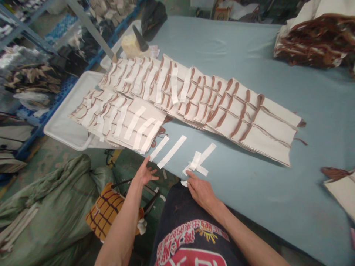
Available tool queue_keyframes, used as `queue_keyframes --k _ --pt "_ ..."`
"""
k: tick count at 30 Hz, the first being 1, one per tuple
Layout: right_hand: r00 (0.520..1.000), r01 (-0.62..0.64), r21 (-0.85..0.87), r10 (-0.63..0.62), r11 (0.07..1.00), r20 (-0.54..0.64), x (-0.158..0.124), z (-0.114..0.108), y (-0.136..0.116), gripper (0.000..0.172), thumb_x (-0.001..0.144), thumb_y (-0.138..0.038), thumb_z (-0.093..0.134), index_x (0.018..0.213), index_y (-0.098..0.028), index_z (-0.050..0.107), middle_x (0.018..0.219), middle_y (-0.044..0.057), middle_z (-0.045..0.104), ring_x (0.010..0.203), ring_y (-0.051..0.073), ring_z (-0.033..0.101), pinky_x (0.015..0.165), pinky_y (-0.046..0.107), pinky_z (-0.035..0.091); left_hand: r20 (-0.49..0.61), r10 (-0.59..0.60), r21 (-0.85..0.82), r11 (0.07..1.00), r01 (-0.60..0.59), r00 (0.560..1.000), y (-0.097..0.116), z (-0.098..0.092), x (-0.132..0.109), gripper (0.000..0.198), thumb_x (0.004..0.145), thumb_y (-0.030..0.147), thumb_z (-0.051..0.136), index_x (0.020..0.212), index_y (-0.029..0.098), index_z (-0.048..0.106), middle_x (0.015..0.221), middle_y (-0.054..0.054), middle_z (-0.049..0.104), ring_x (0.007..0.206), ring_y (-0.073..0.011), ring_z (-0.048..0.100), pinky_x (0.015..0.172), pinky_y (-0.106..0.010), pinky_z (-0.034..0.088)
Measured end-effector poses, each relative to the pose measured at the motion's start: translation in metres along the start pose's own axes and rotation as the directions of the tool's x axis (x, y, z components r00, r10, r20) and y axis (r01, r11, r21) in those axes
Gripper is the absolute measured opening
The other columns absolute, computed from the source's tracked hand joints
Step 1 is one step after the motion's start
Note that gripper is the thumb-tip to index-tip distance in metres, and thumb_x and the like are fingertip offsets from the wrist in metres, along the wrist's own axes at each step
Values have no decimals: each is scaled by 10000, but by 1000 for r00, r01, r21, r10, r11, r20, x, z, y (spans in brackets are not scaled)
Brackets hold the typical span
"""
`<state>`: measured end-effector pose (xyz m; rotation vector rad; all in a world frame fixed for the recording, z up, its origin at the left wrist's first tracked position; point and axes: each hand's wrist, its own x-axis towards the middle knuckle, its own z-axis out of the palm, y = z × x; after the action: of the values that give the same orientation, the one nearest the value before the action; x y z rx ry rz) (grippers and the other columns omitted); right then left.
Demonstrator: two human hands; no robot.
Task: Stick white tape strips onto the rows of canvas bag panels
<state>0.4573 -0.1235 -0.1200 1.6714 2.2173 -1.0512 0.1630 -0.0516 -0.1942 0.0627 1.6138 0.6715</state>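
Observation:
My left hand (146, 173) is at the table's near edge, its fingers spread. One fingertip touches the lower end of a white strip (159, 148) lying on the table. A second white strip (172, 152) lies parallel beside it. My right hand (202, 189) is over the near edge, index finger extended, at a small crossed pile of white strips (196, 160). A white strip end (184, 183) shows between its index finger and thumb. Beyond my hands lie two overlapping rows of cream flat pieces with brown cords, the long row (266, 129) and the shorter row (146, 107). White strips lie across many of them.
A light blue cover lies on the table (277, 192). A white plastic tray (65, 114) is under the rows' left end. More corded pieces (318, 40) are stacked at the back right, others (342, 188) at the right edge. A green sack (61, 207) stands at floor level, left.

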Motion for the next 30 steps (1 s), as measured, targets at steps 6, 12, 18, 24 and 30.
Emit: queue_keyframes --k 6,12,18,24,30 --pt "1000 18 -9 -18 1000 3 -1 -3 0 370 1067 -240 357 1084 -182 721 1668 35 408 1046 273 760 913 422 611 -218 42 7 999 -42 975 -10 4 -21 649 994 595 549 1514 217 459 1496 -167 542 1251 -342 618 1031 -603 532" --pt "1000 26 -22 -26 999 8 -4 -13 -2 363 1059 -216 370 1086 -178 731 1668 55 408 1025 261 765 899 397 615 -375 483 353 864 -359 791 -37 13 -77 466 999 420 617 1404 202 541 1431 -130 572 1239 -308 597 1044 -554 510" --pt "1000 25 -15 -24 1000 5 -5 -18 -3 371 1046 -198 382 1130 -149 740 1631 150 456 957 268 774 842 392 626 250 607 624 494 -605 754 -29 98 -100 239 868 331 803 1038 182 724 927 -29 722 878 -220 672 964 -484 544" --pt "1000 15 12 -14 1000 -13 -2 -13 -2 377 1035 -158 379 1135 -111 739 1471 216 617 926 266 774 824 379 624 478 490 730 240 -640 729 -7 181 -62 162 925 320 745 979 171 713 1091 -62 727 1068 -243 670 1011 -500 528" --pt "999 13 56 -10 998 -53 -3 -9 -1 356 1021 -142 405 1144 -100 737 1497 215 595 914 255 774 815 366 629 471 483 783 157 -602 738 -10 193 -51 185 945 335 720 1013 164 706 1125 -71 721 1080 -249 672 993 -497 543"
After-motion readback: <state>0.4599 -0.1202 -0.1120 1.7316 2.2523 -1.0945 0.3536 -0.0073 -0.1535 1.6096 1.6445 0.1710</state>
